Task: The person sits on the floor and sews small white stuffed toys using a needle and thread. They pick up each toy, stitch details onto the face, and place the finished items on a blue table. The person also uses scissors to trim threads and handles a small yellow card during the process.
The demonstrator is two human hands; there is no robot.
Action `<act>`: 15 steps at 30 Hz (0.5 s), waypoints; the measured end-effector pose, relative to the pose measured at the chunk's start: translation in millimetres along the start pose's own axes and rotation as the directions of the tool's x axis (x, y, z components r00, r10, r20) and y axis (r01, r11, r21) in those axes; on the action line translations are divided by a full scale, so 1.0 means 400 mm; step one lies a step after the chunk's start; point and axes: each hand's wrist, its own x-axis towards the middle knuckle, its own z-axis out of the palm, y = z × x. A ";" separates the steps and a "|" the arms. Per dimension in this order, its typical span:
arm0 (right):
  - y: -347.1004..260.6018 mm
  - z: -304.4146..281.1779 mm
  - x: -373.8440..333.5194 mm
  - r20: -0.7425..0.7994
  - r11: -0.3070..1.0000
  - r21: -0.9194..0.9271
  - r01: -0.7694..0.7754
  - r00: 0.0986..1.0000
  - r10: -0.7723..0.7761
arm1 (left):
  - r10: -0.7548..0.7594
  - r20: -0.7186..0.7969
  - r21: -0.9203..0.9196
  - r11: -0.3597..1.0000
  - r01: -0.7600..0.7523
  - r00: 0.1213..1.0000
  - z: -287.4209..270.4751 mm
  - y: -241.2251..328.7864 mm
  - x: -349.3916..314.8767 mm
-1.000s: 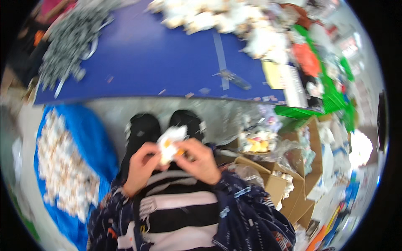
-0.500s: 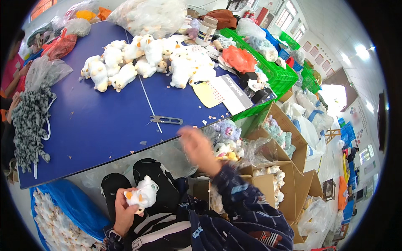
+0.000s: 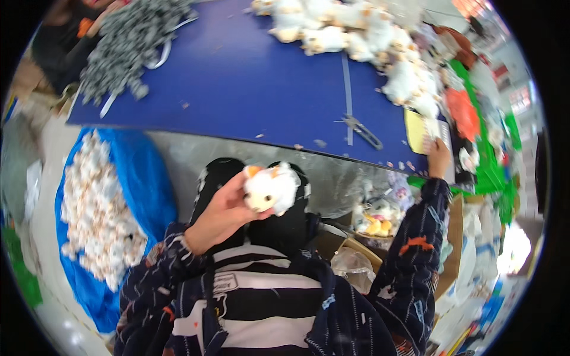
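Note:
My left hand [image 3: 222, 207] is closed around a small white plush animal [image 3: 273, 188] with orange ears and dark eyes, held above my lap with its face turned up toward me. On the far right of the table, my right hand [image 3: 439, 159] rests at the near edge of a sheet of small labels beside a yellow paper [image 3: 415, 132]. Its fingers are bent together against the sheet; whatever they grip is too small to make out. A pair of grey thread snips [image 3: 365, 132] lies on the blue table to the left of that hand.
Several white plush animals [image 3: 326, 40] are heaped on the table [image 3: 249, 77]. Grey fluffy pieces [image 3: 133, 47] hang over its left end. A blue bag [image 3: 145, 178] of white plush pieces stands at left. Boxes of toys [image 3: 377, 222] and green crates [image 3: 490, 172] are at right.
My right hand has moved right, from the table's front edge to the label sheet. My left hand has raised the plush animal and turned its face up. The view has swung left and down.

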 end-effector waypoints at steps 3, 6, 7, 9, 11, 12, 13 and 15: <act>-0.001 -0.006 0.021 0.013 0.985 -0.148 0.087 0.996 -0.086 | 0.089 -0.043 0.116 0.990 -0.083 0.995 -0.004 -0.014 0.003; -0.029 -0.035 0.021 -0.105 0.976 -0.166 0.141 0.982 -0.160 | 0.086 -0.016 0.160 0.984 -0.083 0.996 -0.013 -0.020 0.002; -0.065 -0.053 0.021 -0.140 0.961 -0.201 0.189 0.966 -0.219 | 0.086 -0.027 0.154 0.985 -0.080 0.996 -0.014 -0.021 -0.001; -0.218 -0.072 -0.005 -0.023 0.985 0.033 0.168 0.986 -0.167 | 0.087 -0.047 0.144 0.986 -0.080 0.995 -0.013 -0.029 -0.008; -0.366 -0.066 -0.064 0.143 0.935 0.300 0.190 0.960 -0.241 | 0.099 -0.075 0.158 0.984 -0.087 0.992 -0.013 -0.033 -0.006; -0.402 -0.051 -0.088 0.138 0.896 0.304 0.324 0.916 -0.378 | 0.117 -0.084 0.170 0.980 -0.102 0.990 -0.012 -0.039 -0.003; -0.439 -0.038 -0.107 0.171 0.878 0.282 0.387 0.880 -0.443 | 0.142 -0.097 0.181 0.976 -0.122 0.985 -0.012 -0.042 -0.003; -0.499 -0.037 -0.139 0.163 0.848 0.346 0.401 0.865 -0.475 | 0.146 -0.129 0.205 0.972 -0.118 0.981 -0.010 -0.038 -0.009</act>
